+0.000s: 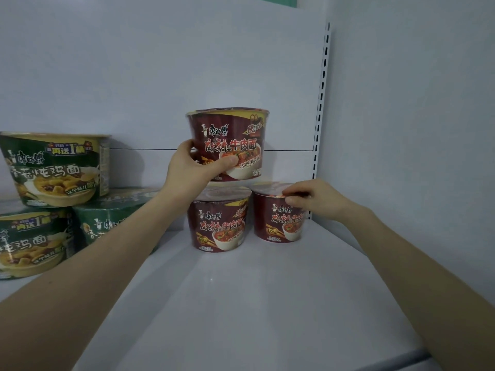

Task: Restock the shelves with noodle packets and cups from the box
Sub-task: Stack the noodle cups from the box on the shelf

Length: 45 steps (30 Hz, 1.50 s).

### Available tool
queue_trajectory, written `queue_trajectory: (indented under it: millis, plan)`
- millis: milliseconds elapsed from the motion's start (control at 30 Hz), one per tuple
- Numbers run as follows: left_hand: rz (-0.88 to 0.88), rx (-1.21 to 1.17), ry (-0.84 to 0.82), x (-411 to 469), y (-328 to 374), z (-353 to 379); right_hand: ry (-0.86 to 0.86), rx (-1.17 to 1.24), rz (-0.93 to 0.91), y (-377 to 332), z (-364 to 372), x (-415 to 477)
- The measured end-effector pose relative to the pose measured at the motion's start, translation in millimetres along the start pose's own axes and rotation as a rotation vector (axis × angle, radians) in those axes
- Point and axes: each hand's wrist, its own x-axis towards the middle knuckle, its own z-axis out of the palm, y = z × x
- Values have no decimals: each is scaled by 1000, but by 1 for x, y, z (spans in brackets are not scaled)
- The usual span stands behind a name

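Two bare forearms are stretched over the front of the shelf (267, 303) toward its back right corner, where two red noodle cups are stood side by side. A third red cup (230, 140) is gripped by the left hand (192, 167), thumb across its front, and is held on or just above the lid of the left lower cup (219, 226) — contact cannot be confirmed. The rim of the right lower cup (278, 218) is pinched by the curled fingers of the right hand (313, 199). Green cups (56, 170) are stacked toward the shelf's left edge. Risk is judged to lie in the stacking: the third red cup appears set off-centre toward the gap between the lower pair, so if it is released before it sits flat — or the right lower cup is nudged — it could be toppled forward.
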Motion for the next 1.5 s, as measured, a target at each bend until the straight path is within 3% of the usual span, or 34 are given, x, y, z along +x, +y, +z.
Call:
queue_trajectory:
  millis: [333, 533, 733, 1100, 1500]
  plan:
    - [3, 7, 0, -2, 4, 3, 44, -88, 3, -1, 4, 1]
    - [1, 4, -6, -4, 5, 4, 39, 51, 28, 1, -8, -3]
    - [-14, -5, -10, -3, 1, 5, -1, -61, 78, 16, -15, -4]
    - [3, 7, 0, -2, 1, 9, 118, -96, 88, 12, -12, -4]
    - [12, 6, 7, -6, 3, 16, 119, -86, 109, 7, -10, -9]
